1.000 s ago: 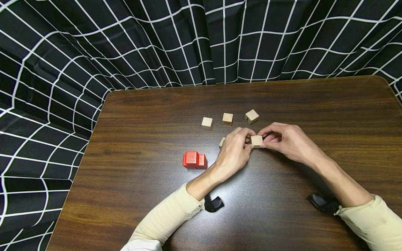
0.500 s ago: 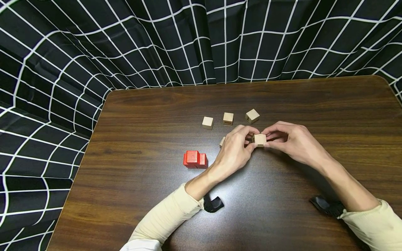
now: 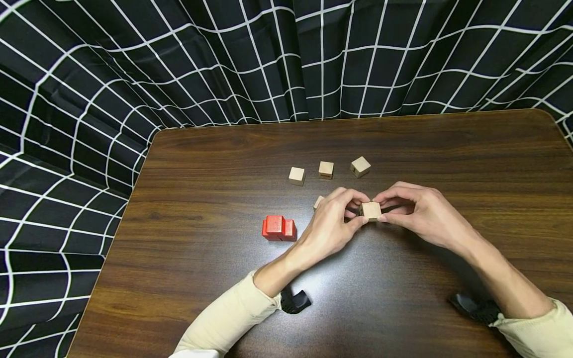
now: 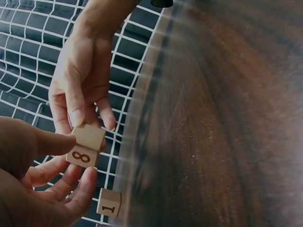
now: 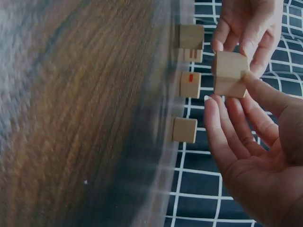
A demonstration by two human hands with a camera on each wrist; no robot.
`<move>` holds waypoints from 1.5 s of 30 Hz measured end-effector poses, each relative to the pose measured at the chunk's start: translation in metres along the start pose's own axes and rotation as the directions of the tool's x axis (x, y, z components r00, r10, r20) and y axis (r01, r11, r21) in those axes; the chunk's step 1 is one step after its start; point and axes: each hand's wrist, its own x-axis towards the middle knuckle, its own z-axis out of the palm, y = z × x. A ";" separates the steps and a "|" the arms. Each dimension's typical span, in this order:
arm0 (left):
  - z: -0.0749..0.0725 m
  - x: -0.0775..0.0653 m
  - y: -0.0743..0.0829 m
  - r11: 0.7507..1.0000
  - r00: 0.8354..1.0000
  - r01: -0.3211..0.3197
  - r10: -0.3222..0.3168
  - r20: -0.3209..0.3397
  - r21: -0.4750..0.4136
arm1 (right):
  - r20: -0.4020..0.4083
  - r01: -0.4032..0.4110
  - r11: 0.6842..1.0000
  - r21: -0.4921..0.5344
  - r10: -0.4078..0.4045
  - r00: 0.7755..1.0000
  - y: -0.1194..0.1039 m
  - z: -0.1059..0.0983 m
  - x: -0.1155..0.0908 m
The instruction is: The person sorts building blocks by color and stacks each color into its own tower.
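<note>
A pale wooden cube [image 3: 370, 211] is held between my two hands, over the middle of the table. My left hand [image 3: 329, 219] pinches it from the left. From the right, my right hand [image 3: 423, 214] grips it with thumb and fingertips. In the left wrist view, one side face of the cube [image 4: 86, 146] carries a brown 8. The faces seen in the right wrist view look plain. Another wooden cube [image 3: 318, 202] lies just beyond my left hand, mostly hidden by it.
Behind the hands stand three wooden cubes: a left one [image 3: 297, 176], a middle one [image 3: 326, 170] and a right one [image 3: 360, 166]. Red blocks [image 3: 275, 227] sit clustered left of my left hand. A black gridded curtain [image 3: 250, 59] hangs behind the dark wooden table [image 3: 201, 174].
Both hands have shifted the cube slightly right, then closer to me. The red blocks and the cubes at the back have stayed in place.
</note>
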 end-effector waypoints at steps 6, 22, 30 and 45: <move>-0.002 -0.011 -0.001 0.999 1.000 -0.014 0.015 0.016 -0.052 | 0.054 0.001 0.998 0.068 -0.004 0.999 -0.002 0.005 -0.002; -0.008 -0.035 -0.011 0.999 0.998 0.014 -0.012 0.053 -0.028 | 0.182 0.081 0.972 0.220 -0.123 0.976 0.002 0.021 0.000; -0.008 -0.041 -0.013 0.997 0.996 0.081 -0.080 0.047 -0.010 | 0.167 0.005 0.989 0.150 -0.030 0.986 -0.002 0.035 -0.001; -0.004 -0.047 -0.019 0.978 0.978 0.196 -0.189 0.082 -0.077 | 0.226 -0.063 0.992 0.105 0.038 0.973 -0.007 0.045 0.000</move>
